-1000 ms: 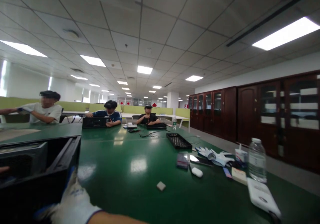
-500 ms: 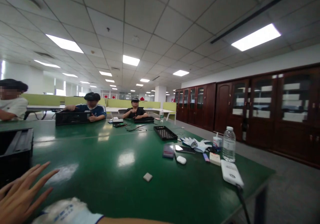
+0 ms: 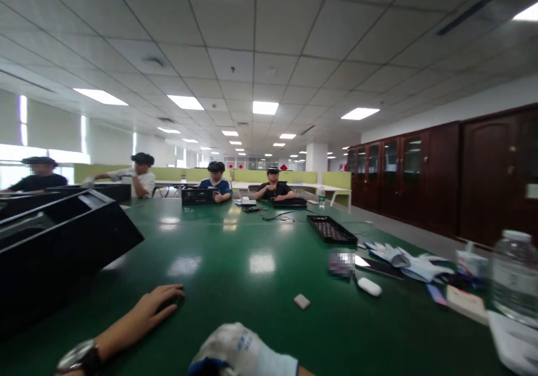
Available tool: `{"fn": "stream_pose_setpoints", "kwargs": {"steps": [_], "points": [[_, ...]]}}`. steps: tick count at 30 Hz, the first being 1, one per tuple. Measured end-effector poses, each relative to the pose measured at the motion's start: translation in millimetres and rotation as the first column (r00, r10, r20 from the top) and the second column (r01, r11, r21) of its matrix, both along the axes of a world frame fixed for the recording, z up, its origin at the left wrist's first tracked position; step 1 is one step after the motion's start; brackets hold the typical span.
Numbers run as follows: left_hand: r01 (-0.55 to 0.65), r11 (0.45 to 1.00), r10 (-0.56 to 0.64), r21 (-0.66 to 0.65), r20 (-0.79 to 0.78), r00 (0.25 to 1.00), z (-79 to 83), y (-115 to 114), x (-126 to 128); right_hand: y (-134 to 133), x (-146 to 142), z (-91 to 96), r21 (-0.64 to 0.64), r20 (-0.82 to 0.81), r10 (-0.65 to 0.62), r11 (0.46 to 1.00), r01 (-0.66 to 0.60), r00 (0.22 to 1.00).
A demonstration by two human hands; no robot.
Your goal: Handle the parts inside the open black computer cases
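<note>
My left hand (image 3: 149, 311), bare and with a watch (image 3: 79, 356) on its wrist, is stretched out low over the green table, fingers extended and nothing in them. Beside it at the bottom edge, my right hand (image 3: 239, 345) wears a white work glove with blue print. Its fingers curl downward and are mostly cut off by the frame, so what they hold, if anything, is hidden. A black computer case (image 3: 84, 236) sits tilted in view at the left, beyond my left hand. A small grey square piece (image 3: 301, 301) lies on the table, right of both hands.
On the right of the table (image 3: 235, 241) are a black tray (image 3: 331, 229), white gloves (image 3: 409, 261), a white earbud case (image 3: 370, 287), a small box (image 3: 467, 303) and a water bottle (image 3: 515, 275). Several people sit across, one behind another black case (image 3: 197, 195).
The view has swung left, bringing more of the black case into sight. My left hand's spread fingers have come closer together, and it now reaches over the table.
</note>
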State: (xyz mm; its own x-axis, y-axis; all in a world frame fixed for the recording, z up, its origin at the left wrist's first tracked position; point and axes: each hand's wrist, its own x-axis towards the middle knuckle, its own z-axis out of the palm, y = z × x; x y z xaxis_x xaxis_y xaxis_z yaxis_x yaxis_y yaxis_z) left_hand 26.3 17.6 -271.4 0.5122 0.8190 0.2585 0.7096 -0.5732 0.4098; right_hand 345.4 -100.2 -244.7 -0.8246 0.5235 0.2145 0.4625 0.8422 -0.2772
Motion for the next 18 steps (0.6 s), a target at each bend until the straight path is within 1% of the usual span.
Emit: {"fn": "stream_pose_setpoints", "kwargs": {"steps": [1,3,6,7,9,10,11,12,13,14,15,16,17,18], "points": [[0.009,1.000,-0.009,-0.016,-0.011,1.000,6.7,-6.0,1.7,0.0,-1.1,0.2,0.004,-0.007,-0.009,1.000,0.009,1.000],[0.025,0.999,-0.026,-0.043,-0.015,1.000,13.8,-12.4,0.8,-1.9,-2.7,2.3,0.004,0.003,-0.013,1.000,0.013,1.000],[0.042,0.997,-0.042,-0.066,-0.008,0.999,14.5,-12.3,-6.4,-7.3,0.9,10.7,0.014,0.043,-0.014,1.000,0.014,0.999],[0.046,0.996,-0.046,-0.072,-0.008,0.999,13.4,-10.9,-8.7,-9.2,4.4,14.4,0.029,0.058,-0.035,0.999,0.033,0.998],[0.048,0.996,-0.048,-0.079,-0.003,0.999,10.6,-7.5,-11.6,-12.5,15.4,22.1,0.073,0.072,-0.142,0.988,0.137,0.987],[0.047,0.996,-0.047,-0.081,0.004,0.999,9.4,-6.2,-12.3,-13.9,23.0,25.9,0.100,0.070,-0.231,0.970,0.224,0.970],[0.044,0.995,-0.043,-0.086,0.009,0.999,8.5,-5.4,-12.5,-15.1,31.7,29.5,0.131,0.070,-0.345,0.933,0.335,0.936],[0.039,0.995,-0.038,-0.090,0.014,0.999,8.1,-5.2,-12.2,-16.2,41.4,32.9,0.163,0.080,-0.473,0.875,0.457,0.877],[0.033,0.995,-0.032,-0.093,0.015,0.999,8.4,-5.9,-11.4,-17.2,51.9,36.0,0.200,0.102,-0.595,0.797,0.569,0.797],[0.029,0.995,-0.028,-0.096,0.011,1.000,9.1,-7.4,-10.2,-18.1,63.0,38.5,0.244,0.134,-0.701,0.708,0.663,0.700],[0.027,0.995,-0.027,-0.096,0.004,1.000,10.3,-9.5,-8.7,-18.9,74.6,40.3,0.287,0.174,-0.781,0.623,0.728,0.600],[0.027,0.996,-0.027,-0.091,-0.002,1.000,11.7,-11.9,-7.1,-19.7,86.4,41.1,0.316,0.212,-0.833,0.553,0.771,0.510],[0.027,0.997,-0.028,-0.074,-0.005,1.000,13.1,-14.3,-5.7,-20.4,98.4,40.5,0.328,0.236,-0.862,0.505,0.798,0.449],[0.031,0.999,-0.031,-0.043,-0.008,0.999,14.4,-16.3,-4.5,-21.1,110.5,38.3,0.325,0.244,-0.876,0.479,0.816,0.417]]}}
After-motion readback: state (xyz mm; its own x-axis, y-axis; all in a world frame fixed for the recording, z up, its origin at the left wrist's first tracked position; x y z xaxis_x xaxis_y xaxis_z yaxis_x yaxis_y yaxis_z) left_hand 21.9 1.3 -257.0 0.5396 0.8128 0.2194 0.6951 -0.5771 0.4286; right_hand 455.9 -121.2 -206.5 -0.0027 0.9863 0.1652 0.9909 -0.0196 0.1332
